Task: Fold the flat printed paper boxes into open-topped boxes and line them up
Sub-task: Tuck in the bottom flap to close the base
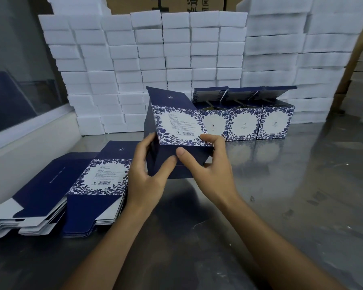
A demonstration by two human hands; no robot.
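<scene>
Dim, glare on table (pixel 291 185) (edges warped).

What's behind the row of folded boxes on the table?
Behind the row of folded boxes stands a wall of stacked white foam blocks, with brown cartons showing above it. The boxes' raised flaps cover the lowest blocks right behind them.

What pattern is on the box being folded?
Navy blue leaves and flowers framing a white panel, on the box; plain navy sides. Head view.
</scene>
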